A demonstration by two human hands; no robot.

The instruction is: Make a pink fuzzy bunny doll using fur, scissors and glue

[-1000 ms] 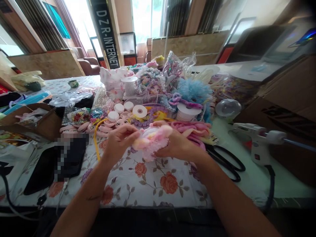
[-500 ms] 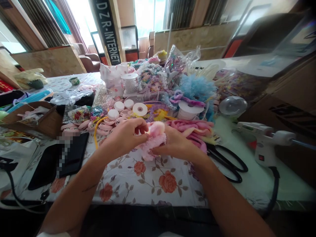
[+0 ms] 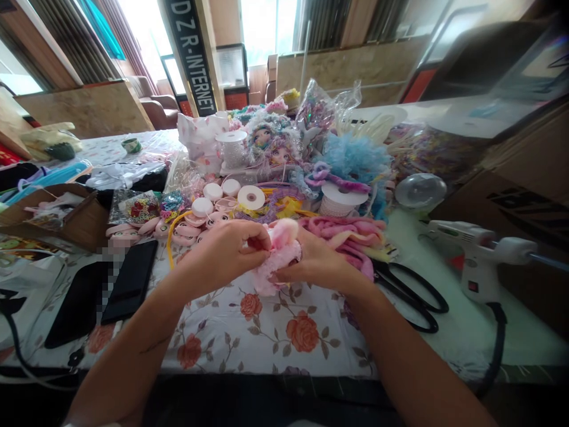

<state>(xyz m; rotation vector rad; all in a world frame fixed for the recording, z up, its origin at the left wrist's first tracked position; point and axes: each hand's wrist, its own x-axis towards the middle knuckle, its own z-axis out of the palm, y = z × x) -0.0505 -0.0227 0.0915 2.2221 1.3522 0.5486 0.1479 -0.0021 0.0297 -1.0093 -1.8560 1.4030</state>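
Note:
A fluffy pink plush piece (image 3: pixel 276 261) is held between both hands above the flowered tablecloth (image 3: pixel 262 350). My right hand (image 3: pixel 315 261) wraps round its right side, thumb along the lower edge. At its upper left, my left hand (image 3: pixel 231 249) is closed, with fingertips pinched at the pink fluff; whether something smaller sits in the pinch is hidden. Pink and yellow fuzzy strips (image 3: pixel 351 234) lie just beyond my right hand. Pink doll heads (image 3: pixel 186 231) and white round discs (image 3: pixel 202 207) are beyond my left wrist.
Black-handled scissors (image 3: pixel 411 296) and a white glue gun (image 3: pixel 478 261) lie to the right, beside a cardboard box (image 3: pixel 520 207). Dark phones (image 3: pixel 128 284) are on the left. Ribbon spools (image 3: pixel 341 198), blue tulle (image 3: pixel 355 154) and bagged dolls (image 3: pixel 275 142) crowd the back.
My left fingers have shifted slightly right and down against the plush piece, and its pink upper flap now shows more clearly. My right hand keeps its hold.

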